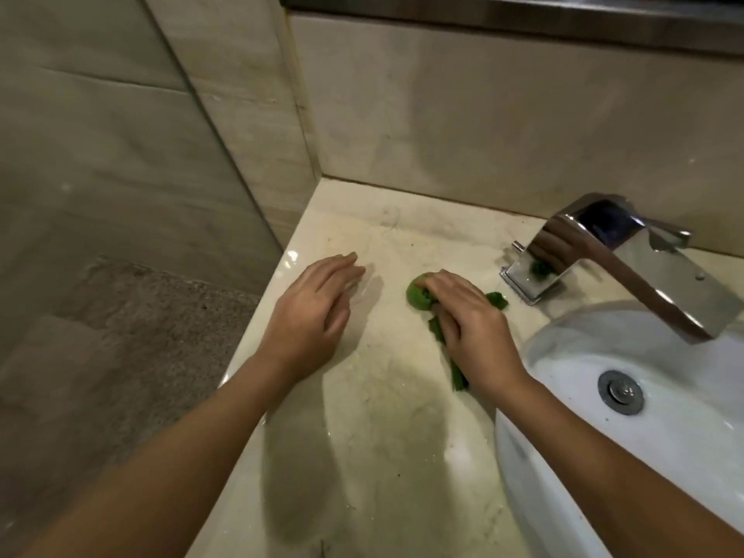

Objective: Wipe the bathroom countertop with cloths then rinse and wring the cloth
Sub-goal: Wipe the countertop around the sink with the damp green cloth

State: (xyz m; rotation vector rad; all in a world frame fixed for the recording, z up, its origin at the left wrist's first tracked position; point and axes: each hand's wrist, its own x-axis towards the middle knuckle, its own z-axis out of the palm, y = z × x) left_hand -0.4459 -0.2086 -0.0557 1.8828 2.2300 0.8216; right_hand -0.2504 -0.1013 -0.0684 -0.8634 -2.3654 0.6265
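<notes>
Countertop (pixel 382 416): pale stone, running to the left of the white basin (pixel 563 477) and back to the tiled wall (pixel 483 114). A few dark specks show on its surface.

Cloth (pixel 418 298): green and bunched. It lies on the countertop just left of the basin's rear rim. Most of it is covered by the right hand (pixel 471 328). Its ends show ahead of the fingertips, at the side toward the basin, and beneath the wrist.

Right hand: palm down, fingers bent over the wad and gripping it against the stone.

Left hand (pixel 314 312): further left of the basin, well apart from the cloth. It is palm down with fingers straight and close together, and it holds nothing.

Surroundings: a chrome faucet (pixel 612 255) stands behind the basin, its spout reaching over the bowl. Its base is near the cloth and bounds the surface on that side. A metal drain (pixel 620 392) sits in the basin bottom. A glass panel (pixel 120 175) stands at the countertop's far left edge, with the floor (pixel 120 336) visible through it.

Count: one cloth, one faucet, one basin, one drain, two hands.
</notes>
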